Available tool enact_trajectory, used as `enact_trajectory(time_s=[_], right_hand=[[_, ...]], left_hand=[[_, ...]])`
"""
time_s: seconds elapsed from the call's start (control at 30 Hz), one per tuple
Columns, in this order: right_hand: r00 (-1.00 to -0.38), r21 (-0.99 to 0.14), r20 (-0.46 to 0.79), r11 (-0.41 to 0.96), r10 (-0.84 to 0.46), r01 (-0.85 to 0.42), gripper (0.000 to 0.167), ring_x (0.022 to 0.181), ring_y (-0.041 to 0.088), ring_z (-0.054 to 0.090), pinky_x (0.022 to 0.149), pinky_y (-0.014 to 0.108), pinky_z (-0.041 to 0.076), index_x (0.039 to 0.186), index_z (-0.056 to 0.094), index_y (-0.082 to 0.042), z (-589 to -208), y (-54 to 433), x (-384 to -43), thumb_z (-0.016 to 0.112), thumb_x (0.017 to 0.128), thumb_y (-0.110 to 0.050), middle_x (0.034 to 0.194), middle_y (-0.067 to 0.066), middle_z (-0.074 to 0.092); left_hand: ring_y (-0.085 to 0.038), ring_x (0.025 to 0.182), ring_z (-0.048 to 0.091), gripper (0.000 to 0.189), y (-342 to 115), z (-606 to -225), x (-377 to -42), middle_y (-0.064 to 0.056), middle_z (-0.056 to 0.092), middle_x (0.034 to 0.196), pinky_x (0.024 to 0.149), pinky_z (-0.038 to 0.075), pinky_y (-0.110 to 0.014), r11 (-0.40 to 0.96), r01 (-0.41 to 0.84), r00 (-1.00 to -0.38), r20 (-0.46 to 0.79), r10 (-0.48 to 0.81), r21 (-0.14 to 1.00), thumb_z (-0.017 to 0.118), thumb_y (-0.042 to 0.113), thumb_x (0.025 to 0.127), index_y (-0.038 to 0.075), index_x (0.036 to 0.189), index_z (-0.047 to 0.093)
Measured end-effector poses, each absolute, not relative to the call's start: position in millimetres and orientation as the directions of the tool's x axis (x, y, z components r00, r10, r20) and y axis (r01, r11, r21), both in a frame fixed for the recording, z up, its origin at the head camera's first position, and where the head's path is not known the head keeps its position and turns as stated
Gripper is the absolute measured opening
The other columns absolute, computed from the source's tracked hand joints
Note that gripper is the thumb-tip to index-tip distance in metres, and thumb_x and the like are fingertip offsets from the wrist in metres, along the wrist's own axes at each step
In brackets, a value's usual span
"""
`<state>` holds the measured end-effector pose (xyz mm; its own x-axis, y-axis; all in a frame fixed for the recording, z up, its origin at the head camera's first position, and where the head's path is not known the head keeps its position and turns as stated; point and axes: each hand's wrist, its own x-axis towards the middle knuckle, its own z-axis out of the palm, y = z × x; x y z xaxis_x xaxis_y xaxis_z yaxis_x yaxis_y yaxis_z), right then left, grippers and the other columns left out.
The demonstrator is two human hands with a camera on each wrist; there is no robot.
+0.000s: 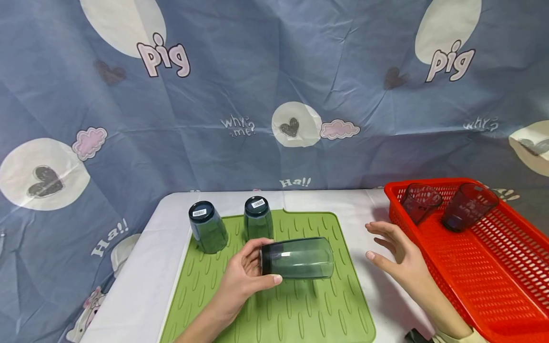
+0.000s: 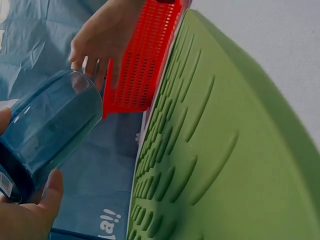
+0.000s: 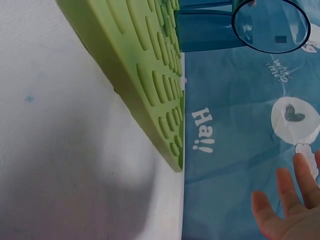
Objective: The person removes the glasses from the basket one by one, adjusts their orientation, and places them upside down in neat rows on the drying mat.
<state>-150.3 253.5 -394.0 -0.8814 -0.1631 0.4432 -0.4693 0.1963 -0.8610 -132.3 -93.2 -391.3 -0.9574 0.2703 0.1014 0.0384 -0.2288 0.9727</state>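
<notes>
My left hand grips a blue-green drinking glass round its thick base. The glass lies on its side in the air above a green drying mat, its mouth turned to the right. To the right of the mat, my right hand hovers with fingers spread and gently bent, holding nothing. In the left wrist view a barcode label shows on the base of the held glass. Two more glasses of the same kind stand upside down at the back of the mat, one at the left and one nearer the middle.
A red plastic basket stands on the right, close beside my right forearm. Inside it, two purplish glasses lean at the far end, one at the left and one at the right. A printed blue curtain hangs behind the white table.
</notes>
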Motion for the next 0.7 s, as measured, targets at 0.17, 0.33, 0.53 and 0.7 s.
enact_trajectory(time_s=[0.17,0.33,0.53,0.7], right_hand=[[-0.880,-0.858,0.447,0.202,-0.164,-0.473,0.057,0.125,0.028,0.048,0.103,0.028,0.042,0.134,0.050,0.002,-395.0,255.4,-152.0,0.070,0.082,0.014,0.132,0.015,0.054],[-0.884,-0.860,0.438,0.211,-0.163,-0.465,0.057,0.125,0.028,0.048,0.103,0.028,0.042,0.134,0.050,0.001,-396.7,256.6,-152.7,0.070,0.082,0.013,0.132,0.012,0.055],[-0.882,-0.857,0.441,0.214,-0.168,-0.469,0.057,0.125,0.027,0.049,0.103,0.028,0.043,0.134,0.050,0.001,-397.7,255.8,-152.3,0.070,0.082,0.013,0.132,0.014,0.054],[-0.890,-0.861,0.422,0.230,-0.174,-0.453,0.058,0.125,0.026,0.048,0.103,0.028,0.042,0.135,0.050,-0.001,-398.0,253.6,-152.2,0.072,0.083,0.010,0.134,0.010,0.053]], left_hand=[[-0.028,0.115,0.056,0.073,-93.9,-387.4,-133.6,-0.020,0.055,0.128,0.099,0.049,-0.031,-0.219,0.062,-0.960,0.118,0.254,0.974,0.080,-0.010,0.069,-0.002,0.134,0.049],[-0.028,0.116,0.057,0.071,-96.1,-385.0,-135.3,-0.020,0.056,0.128,0.099,0.048,-0.032,-0.195,0.085,-0.967,0.128,0.222,0.977,0.081,-0.011,0.068,0.001,0.132,0.053],[-0.030,0.114,0.057,0.071,-99.0,-381.2,-135.7,-0.019,0.057,0.126,0.100,0.048,-0.033,-0.129,0.116,-0.973,0.138,0.184,0.985,0.083,-0.009,0.065,0.004,0.129,0.057],[-0.029,0.115,0.057,0.070,-99.7,-378.9,-137.5,-0.016,0.057,0.127,0.101,0.047,-0.031,-0.087,0.103,-0.976,0.118,0.184,0.991,0.086,-0.006,0.064,0.010,0.126,0.059]])
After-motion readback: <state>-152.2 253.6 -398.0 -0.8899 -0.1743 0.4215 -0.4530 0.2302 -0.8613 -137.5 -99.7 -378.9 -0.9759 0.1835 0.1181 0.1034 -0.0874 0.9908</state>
